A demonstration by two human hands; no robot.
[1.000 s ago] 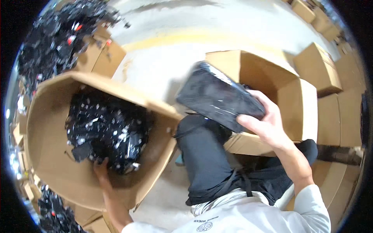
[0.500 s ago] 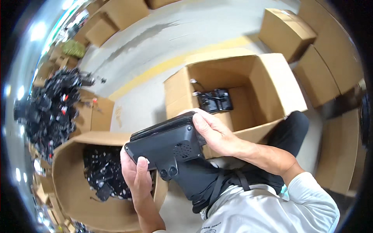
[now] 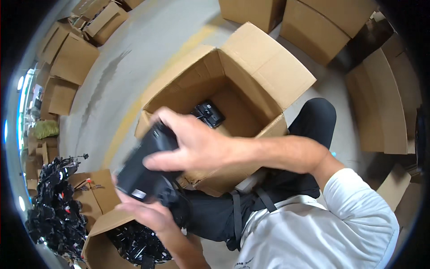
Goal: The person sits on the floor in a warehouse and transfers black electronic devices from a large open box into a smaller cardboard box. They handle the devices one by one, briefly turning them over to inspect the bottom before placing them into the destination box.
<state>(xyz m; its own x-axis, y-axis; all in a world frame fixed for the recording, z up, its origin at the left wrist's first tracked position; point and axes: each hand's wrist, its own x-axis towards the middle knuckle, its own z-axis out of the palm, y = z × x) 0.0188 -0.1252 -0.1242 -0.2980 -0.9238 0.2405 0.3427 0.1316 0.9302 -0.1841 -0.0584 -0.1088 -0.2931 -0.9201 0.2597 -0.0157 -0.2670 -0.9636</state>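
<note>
Both my hands hold a black plastic device [image 3: 134, 172], box-shaped with a small white label and a rounded black part at its lower end. My right hand [image 3: 197, 141] grips it from above, thumb across its face. Under its near end is my left hand [image 3: 145, 214], closed around the lower edge; motion blurs both hands. Just beyond them stands an open cardboard box [image 3: 255, 60]. Inside it lie similar black devices [image 3: 209, 114] with a cable, partly hidden by my right hand.
At the lower left, another cardboard box [image 3: 96, 244] holds many black parts [image 3: 136, 242]. A heap of black parts [image 3: 53, 210] with bits of red rises beside it. Closed cartons [image 3: 313, 31] stand at the far right; more boxes [image 3: 74, 58] line the far left.
My hands have turned the device over and tilted it steeply; the side with the speaker holes no longer shows. My right hand has moved left over it. The whole view has swung round.
</note>
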